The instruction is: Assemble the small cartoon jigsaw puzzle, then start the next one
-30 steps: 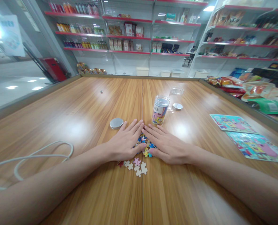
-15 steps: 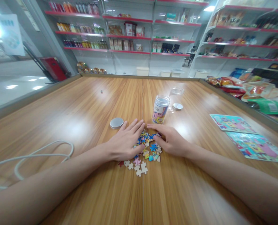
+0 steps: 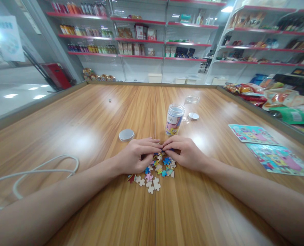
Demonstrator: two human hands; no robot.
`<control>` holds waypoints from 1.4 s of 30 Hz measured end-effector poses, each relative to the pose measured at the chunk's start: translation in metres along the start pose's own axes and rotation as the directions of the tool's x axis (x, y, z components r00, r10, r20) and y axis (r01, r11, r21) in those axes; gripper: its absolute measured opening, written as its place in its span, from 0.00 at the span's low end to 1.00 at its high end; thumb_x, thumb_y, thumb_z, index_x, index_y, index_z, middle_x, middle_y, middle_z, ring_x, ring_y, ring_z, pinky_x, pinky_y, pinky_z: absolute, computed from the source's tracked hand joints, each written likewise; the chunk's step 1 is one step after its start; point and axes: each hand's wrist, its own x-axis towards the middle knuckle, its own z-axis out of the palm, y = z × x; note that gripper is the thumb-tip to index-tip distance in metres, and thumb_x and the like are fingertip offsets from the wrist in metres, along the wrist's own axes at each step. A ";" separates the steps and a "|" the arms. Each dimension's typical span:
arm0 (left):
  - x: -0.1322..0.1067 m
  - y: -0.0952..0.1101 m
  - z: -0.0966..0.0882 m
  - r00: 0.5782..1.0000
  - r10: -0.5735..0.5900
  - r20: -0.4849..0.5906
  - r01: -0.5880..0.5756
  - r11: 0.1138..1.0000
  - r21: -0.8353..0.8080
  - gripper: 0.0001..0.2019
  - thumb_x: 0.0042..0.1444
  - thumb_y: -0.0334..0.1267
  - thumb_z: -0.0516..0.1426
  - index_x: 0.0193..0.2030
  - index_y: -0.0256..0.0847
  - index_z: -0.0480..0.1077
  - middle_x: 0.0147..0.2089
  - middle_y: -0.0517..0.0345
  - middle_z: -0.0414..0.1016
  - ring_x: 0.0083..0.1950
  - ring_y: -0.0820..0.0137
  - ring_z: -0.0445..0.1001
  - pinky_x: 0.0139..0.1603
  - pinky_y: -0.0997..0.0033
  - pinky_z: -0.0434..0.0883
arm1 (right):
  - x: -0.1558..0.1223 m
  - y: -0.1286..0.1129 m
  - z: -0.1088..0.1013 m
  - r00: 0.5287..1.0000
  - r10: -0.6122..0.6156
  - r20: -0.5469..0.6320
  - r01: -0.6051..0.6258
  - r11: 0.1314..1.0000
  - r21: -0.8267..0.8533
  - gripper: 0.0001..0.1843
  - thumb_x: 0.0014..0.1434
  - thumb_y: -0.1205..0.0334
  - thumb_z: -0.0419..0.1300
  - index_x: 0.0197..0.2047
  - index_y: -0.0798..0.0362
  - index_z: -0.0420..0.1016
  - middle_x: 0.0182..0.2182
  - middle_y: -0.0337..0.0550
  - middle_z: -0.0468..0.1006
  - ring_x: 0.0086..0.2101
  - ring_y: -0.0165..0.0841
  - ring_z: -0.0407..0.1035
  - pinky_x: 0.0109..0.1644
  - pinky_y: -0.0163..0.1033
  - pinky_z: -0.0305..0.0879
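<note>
Jigsaw puzzle pieces [image 3: 159,165] lie in a loose heap on the wooden table, some showing coloured print and others pale backs. My left hand [image 3: 136,154] rests over the heap's left and far side, fingers stretched to the right, thumb apart from them. From the other side, my right hand [image 3: 184,150] curves round the far right part, its fingers bent and thumb a little apart. The fingertips of both hands meet or nearly meet over the pieces, hiding some of them. No piece is visibly gripped. Just behind my right hand stands a clear printed jar [image 3: 174,119], without its lid.
A round silver lid [image 3: 126,135] lies beyond my left hand. Behind the jar are a smaller silver disc [image 3: 193,116] and a clear plastic lid [image 3: 192,99]. Two picture sheets [image 3: 254,134] lie right, a pale cable [image 3: 52,170] left. Snack packs [image 3: 246,90] border the table.
My left hand's fingers have come down and turned right, and my right fingers have bent inward. The two hands have drawn together over the far part of the pieces.
</note>
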 end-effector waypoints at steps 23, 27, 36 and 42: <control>0.000 -0.006 0.003 0.997 -0.071 -0.014 0.072 0.993 0.097 0.17 0.57 0.25 0.53 0.48 0.38 0.79 0.53 0.50 0.81 0.62 0.60 0.76 0.64 0.51 0.75 | -0.001 -0.001 -0.003 0.998 -0.033 0.055 0.036 0.998 -0.054 0.09 0.62 0.71 0.60 0.43 0.53 0.80 0.38 0.48 0.79 0.41 0.37 0.73 0.47 0.45 0.72; 0.001 -0.007 0.002 0.995 -0.080 -0.064 0.088 0.987 0.134 0.15 0.57 0.26 0.54 0.46 0.40 0.79 0.50 0.51 0.82 0.60 0.59 0.76 0.62 0.48 0.75 | 0.000 -0.003 -0.004 0.998 -0.024 0.053 0.026 0.999 -0.021 0.09 0.63 0.71 0.59 0.43 0.53 0.80 0.37 0.47 0.80 0.39 0.37 0.73 0.45 0.45 0.72; 0.003 -0.006 -0.001 0.992 -0.096 -0.086 0.112 0.973 0.203 0.14 0.57 0.26 0.53 0.41 0.41 0.79 0.49 0.53 0.82 0.59 0.58 0.73 0.62 0.47 0.73 | 0.001 -0.010 -0.008 0.991 -0.097 0.092 0.096 0.995 0.016 0.08 0.60 0.71 0.61 0.41 0.53 0.79 0.33 0.46 0.80 0.36 0.37 0.71 0.42 0.45 0.70; 0.002 -0.002 -0.002 0.991 -0.131 -0.039 0.136 0.969 0.204 0.13 0.57 0.28 0.55 0.42 0.42 0.80 0.51 0.52 0.79 0.60 0.57 0.70 0.64 0.47 0.70 | 0.000 -0.009 -0.007 0.988 -0.087 0.128 0.090 0.996 -0.016 0.10 0.56 0.74 0.61 0.37 0.52 0.79 0.33 0.45 0.77 0.37 0.37 0.70 0.44 0.45 0.69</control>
